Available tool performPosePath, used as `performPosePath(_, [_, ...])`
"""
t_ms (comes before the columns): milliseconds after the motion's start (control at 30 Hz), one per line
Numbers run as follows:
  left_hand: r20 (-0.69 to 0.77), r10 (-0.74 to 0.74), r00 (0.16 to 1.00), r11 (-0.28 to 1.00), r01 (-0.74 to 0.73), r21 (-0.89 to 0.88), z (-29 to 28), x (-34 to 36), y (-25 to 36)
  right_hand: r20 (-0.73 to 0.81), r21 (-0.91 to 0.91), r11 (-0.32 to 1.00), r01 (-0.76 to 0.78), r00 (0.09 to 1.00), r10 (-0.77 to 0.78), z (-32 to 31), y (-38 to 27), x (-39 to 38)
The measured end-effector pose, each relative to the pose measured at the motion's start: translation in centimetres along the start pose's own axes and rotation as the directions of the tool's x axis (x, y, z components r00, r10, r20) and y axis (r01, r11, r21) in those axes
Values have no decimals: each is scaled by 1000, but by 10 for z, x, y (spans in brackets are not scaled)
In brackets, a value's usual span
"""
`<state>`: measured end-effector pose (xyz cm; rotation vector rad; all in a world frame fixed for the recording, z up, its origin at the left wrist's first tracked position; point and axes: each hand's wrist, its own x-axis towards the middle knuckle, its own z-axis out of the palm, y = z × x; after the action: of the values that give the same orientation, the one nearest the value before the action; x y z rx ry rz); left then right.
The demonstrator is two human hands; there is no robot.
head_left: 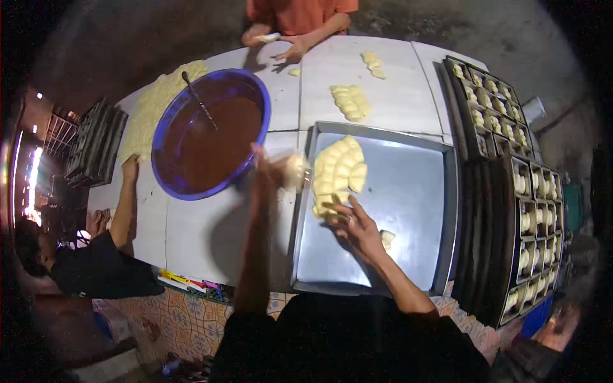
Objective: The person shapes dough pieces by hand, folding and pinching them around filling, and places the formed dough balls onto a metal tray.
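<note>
My left hand (273, 171) is smeared by motion over the table between the bowl and the tray. A pale blurred lump (295, 170), coloured like the dough, shows at its fingertips; whether the fingers grip it is unclear. My right hand (359, 231), with a ring on one finger, reaches over a grey metal tray (408, 258). Its fingers are apart, at the near end of a cluster of pale yellow dough pieces (341, 167) lying along the tray's left side. A small separate dough piece (387, 239) lies just right of that hand.
A purple bowl (268, 108) of brown filling holds a long-handled spoon (199, 101). More dough (350, 102) lies on the white tabletop (408, 96). Dough-filled moulds (536, 220) stand stacked at right, dark moulds (96, 143) at left. Co-workers stand across the table and at left.
</note>
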<state>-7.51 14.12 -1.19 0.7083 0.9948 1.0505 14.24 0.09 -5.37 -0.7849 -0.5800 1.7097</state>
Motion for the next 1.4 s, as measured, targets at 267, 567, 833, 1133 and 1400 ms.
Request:
performPosePath(267, [-99, -93, 991, 980, 74, -185, 104, -128, -90, -175, -530, 837, 137, 948, -267, -5, -10, -23])
performPosePath(567, [200, 149, 968, 894, -218, 391, 99, -159, -114, 144, -666, 685, 295, 952, -270, -25, -40, -78])
performPosePath(833, [158, 60, 986, 940, -109, 324, 116, -169, -128, 220, -846, 381, 374, 894, -390, -17, -54, -110])
performPosePath(1133, [404, 116, 907, 944, -227, 238, 129, -181, -155, -216, -525, 845, -99, 976, -20, -60, -34, -129])
performPosePath(1400, [199, 262, 944, 960, -276, 47, 97, -159, -154, -229, -801, 595, -58, 949, -216, -103, -27, -125])
